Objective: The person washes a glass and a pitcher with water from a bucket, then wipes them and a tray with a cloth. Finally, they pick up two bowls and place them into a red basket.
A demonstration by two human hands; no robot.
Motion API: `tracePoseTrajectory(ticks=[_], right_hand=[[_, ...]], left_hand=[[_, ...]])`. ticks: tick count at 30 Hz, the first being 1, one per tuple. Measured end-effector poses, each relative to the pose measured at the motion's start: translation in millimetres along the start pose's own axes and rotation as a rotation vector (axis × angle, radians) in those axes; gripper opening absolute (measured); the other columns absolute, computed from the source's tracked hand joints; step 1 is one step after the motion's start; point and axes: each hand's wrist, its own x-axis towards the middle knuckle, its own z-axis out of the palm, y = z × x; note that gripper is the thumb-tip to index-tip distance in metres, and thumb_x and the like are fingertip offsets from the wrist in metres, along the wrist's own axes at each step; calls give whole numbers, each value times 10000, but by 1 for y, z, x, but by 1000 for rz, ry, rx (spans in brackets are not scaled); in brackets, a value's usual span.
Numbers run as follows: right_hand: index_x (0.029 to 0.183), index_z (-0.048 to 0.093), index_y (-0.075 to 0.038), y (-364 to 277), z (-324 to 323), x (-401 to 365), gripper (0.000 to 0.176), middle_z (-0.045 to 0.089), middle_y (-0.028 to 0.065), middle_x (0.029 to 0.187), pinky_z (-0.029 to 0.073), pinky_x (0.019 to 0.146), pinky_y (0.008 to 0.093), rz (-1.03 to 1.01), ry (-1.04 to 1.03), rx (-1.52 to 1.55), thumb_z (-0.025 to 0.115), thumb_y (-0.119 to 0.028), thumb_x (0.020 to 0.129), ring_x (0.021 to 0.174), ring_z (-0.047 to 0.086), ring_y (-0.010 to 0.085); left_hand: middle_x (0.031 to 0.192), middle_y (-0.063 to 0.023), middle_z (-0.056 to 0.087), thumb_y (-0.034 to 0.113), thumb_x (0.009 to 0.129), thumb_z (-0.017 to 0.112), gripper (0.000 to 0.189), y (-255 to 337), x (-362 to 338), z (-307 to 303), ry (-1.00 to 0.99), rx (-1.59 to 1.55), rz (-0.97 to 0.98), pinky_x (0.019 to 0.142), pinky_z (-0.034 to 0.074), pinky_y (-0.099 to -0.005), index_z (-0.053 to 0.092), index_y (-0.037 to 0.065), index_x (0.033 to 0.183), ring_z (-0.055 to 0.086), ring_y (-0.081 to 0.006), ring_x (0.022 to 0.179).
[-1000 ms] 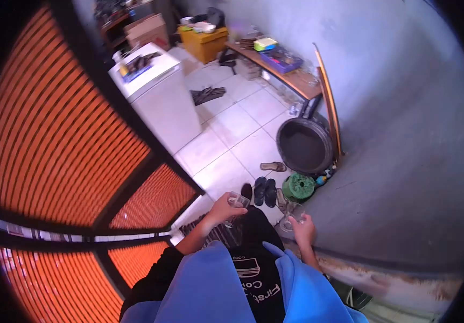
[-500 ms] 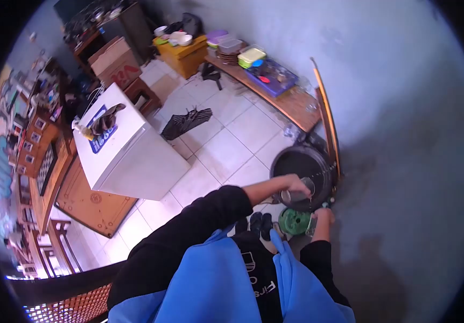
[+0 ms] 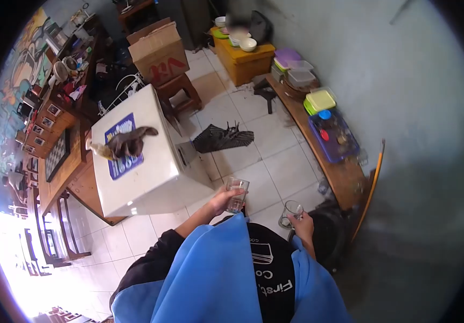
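My left hand [image 3: 222,199] is closed around a clear drinking glass [image 3: 236,198], held in front of my body near the corner of a white box-shaped appliance [image 3: 135,185]. To its right, my right hand [image 3: 302,224] grips a clear glass mug [image 3: 293,208]. The two glasses are apart. A large black basin [image 3: 323,237] sits on the floor beside my right forearm, partly hidden by it. On the appliance lie a dark brown cloth [image 3: 129,142] and a yellowish bottle [image 3: 100,149], over a blue printed sheet [image 3: 114,168].
Along the wall, a low wooden bench [image 3: 345,180] carries a purple tray [image 3: 331,145] and plastic containers [image 3: 320,101]. A dark slatted piece [image 3: 222,139] lies on the tiled floor. Further back are a yellow crate [image 3: 243,62] with bowls and a cardboard box [image 3: 159,54] on a stool.
Both hands have moved away from above the black basin, the left going farther left to beside the white appliance. Each still holds its glass. My view has turned and shifted.
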Motion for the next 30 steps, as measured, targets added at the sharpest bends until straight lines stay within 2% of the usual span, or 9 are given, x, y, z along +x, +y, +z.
tracePoseTrajectory(ticks=[2, 4, 5, 9, 14, 18, 20, 23, 30], right_hand=[[1070, 526, -10, -54, 2, 33, 630, 611, 168, 794, 448, 671, 336, -77, 54, -20, 711, -371, 588, 755, 597, 264], [1078, 522, -12, -91, 4, 73, 634, 600, 131, 706, 444, 611, 321, -238, -15, 30, 717, -365, 588, 656, 584, 226], [1087, 516, -11, -113, 4, 93, 627, 557, 79, 604, 424, 533, 289, -285, -6, -15, 726, -334, 593, 521, 516, 168], [1095, 511, -10, -179, 13, 169, 583, 451, 11, 497, 341, 433, 236, -390, 42, 100, 739, -231, 605, 434, 370, 80], [1107, 506, -18, -248, 27, 276, 567, 373, -34, 467, 287, 417, 202, -400, -68, 277, 739, -144, 605, 450, 313, 35], [1111, 503, -28, -318, 26, 362, 590, 324, -10, 449, 287, 407, 217, -561, -233, 147, 741, -201, 600, 413, 295, 59], [1109, 504, -36, -364, 18, 399, 605, 333, 17, 442, 298, 402, 234, -802, -336, 22, 741, -250, 596, 392, 302, 83], [1108, 503, -39, -413, 31, 453, 619, 351, 30, 440, 314, 401, 252, -754, -451, -13, 740, -285, 592, 379, 321, 110], [1151, 480, -59, -525, 104, 554, 643, 310, -2, 453, 279, 403, 234, -888, -542, -6, 743, -267, 603, 415, 294, 80]], left_hand=[[980, -128, 540, 175, 697, 644, 575, 35, 24, -9, 75, 67, 221, 649, 496, -328, 350, 29, 1169, 579, -213, 746], [928, -69, 533, 190, 649, 702, 557, 74, 47, -12, 115, 39, 257, 694, 463, -275, 434, 14, 1105, 541, -136, 788], [931, -70, 534, 162, 638, 707, 562, 92, 61, -16, 146, 86, 313, 701, 463, -275, 434, 13, 1106, 539, -135, 797], [965, -75, 517, 90, 615, 706, 570, 158, 126, -28, 229, 150, 458, 715, 463, -274, 424, 20, 1105, 532, -140, 839], [988, -71, 496, 78, 629, 689, 551, 241, 210, -41, 298, 18, 526, 725, 469, -283, 414, 42, 1105, 530, -149, 851], [1025, -84, 464, 202, 655, 657, 599, 307, 266, -44, 433, -70, 585, 728, 478, -335, 371, 40, 1156, 537, -182, 826], [1042, -99, 461, 231, 663, 628, 604, 345, 281, -46, 490, -125, 573, 712, 473, -342, 360, 45, 1171, 548, -198, 801], [1058, -117, 452, 243, 645, 597, 638, 379, 296, -57, 492, -179, 761, 701, 469, -343, 337, 52, 1196, 552, -207, 779], [1071, -130, 483, 184, 675, 593, 556, 436, 339, -147, 727, -459, 706, 683, 475, -340, 367, 70, 1170, 566, -224, 745]])
